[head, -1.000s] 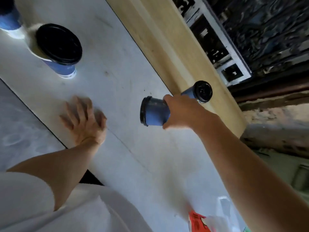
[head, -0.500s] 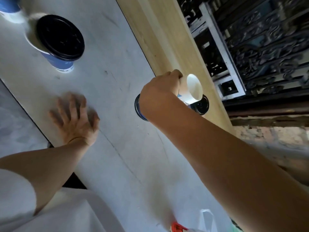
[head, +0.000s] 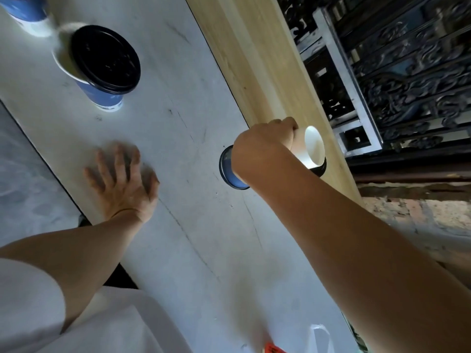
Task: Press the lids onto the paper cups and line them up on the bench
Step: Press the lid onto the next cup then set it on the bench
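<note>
The right hand [head: 262, 146] is closed around an open cup [head: 309, 146], which it holds tilted, so that the white inside and the round rim face the camera. This cup is above the far part of the bench [head: 178, 138], near the wooden strip [head: 257, 59] that runs along the bench edge. Under the hand, a blue cup [head: 230, 171] with a dark lid is partly hidden by the wrist; I cannot tell if it stands or lies there. Just below the open cup, a black lid [head: 320, 169] of one more cup shows a little, and the hand covers the rest.

The left hand [head: 122, 179] lies flat on the bench with the fingers spread wide, and it holds nothing. It is well apart from the right hand.

In the far left part of the bench, a lidded cup [head: 104, 59] stands upright; its black lid is on top and its blue wall goes down to a white base. Just behind it, at the corner of the view, a second blue cup [head: 25, 11] is cut by the frame.

At the near edge of the bench, a white plastic bag [head: 318, 337] and something red [head: 274, 349] are visible. A white sleeve [head: 30, 301] covers the left upper arm. Beyond the wooden strip there is a dark ornate railing [head: 413, 62].
</note>
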Action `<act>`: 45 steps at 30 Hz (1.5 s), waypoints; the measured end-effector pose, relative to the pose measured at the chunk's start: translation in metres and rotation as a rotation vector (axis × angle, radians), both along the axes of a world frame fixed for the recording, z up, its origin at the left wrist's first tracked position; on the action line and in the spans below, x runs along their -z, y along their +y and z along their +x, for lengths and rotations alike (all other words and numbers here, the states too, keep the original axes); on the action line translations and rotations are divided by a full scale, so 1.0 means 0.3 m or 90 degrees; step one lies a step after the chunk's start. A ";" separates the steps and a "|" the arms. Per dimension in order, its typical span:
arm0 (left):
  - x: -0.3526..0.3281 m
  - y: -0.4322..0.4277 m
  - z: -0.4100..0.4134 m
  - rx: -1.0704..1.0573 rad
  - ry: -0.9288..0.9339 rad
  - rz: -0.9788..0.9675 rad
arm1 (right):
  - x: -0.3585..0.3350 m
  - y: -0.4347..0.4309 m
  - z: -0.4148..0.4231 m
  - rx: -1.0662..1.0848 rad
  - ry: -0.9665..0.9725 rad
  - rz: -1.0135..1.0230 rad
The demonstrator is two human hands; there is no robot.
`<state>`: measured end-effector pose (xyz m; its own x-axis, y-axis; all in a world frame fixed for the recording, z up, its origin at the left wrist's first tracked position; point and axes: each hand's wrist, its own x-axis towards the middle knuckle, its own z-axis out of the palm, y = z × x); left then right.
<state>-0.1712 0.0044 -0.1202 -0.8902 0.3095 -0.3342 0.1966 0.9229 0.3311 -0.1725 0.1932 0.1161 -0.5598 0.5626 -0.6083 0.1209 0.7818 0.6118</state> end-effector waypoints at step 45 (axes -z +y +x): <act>0.003 0.010 0.003 -0.018 0.030 -0.033 | 0.447 0.533 -0.033 0.984 1.099 -0.499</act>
<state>-0.1704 0.0074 -0.1209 -0.9133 0.2680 -0.3067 0.1851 0.9439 0.2736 -0.1824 0.3531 -0.0179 -0.1618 0.8687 -0.4681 0.4287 -0.3654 -0.8263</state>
